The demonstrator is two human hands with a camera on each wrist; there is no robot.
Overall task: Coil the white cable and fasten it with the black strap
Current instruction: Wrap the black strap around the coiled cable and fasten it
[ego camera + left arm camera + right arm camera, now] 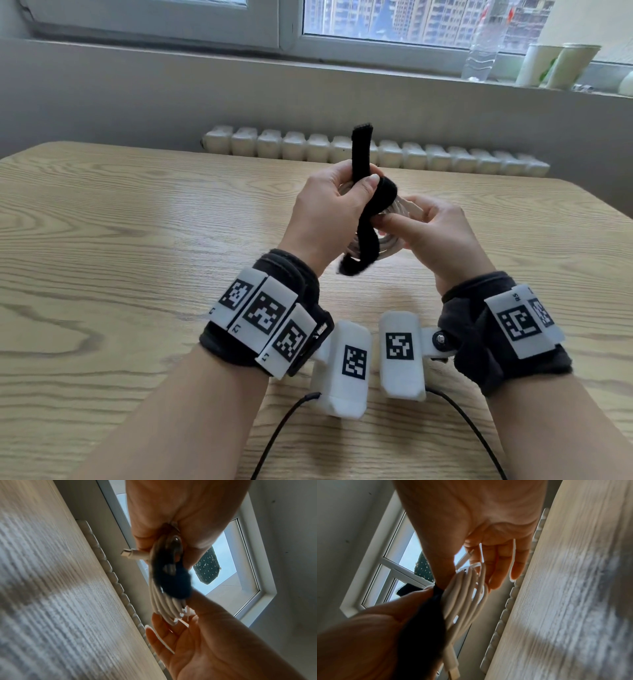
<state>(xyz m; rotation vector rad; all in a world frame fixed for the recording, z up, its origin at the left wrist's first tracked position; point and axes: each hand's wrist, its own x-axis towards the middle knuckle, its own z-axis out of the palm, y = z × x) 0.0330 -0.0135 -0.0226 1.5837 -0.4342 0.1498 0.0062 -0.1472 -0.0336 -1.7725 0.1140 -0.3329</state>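
Both hands hold the coiled white cable (394,245) up above the wooden table (137,240). The black strap (362,150) loops over the coil's top; one end stands upright, the other hangs below the coil. My left hand (342,198) grips the coil's left side, thumb pinning the strap. On the right side my right hand (421,222) pinches the coil, its thumb against the strap and its fingers behind the loops. In the left wrist view the coil (164,601) shows a connector (130,553) sticking out. The right wrist view shows the coil (467,595) and strap (426,615).
A white radiator (376,150) runs behind the table's far edge. On the windowsill at the back right stand a clear plastic bottle (483,44) and paper cups (561,65). Two black wires (284,428) trail from the wrist cameras over the near table.
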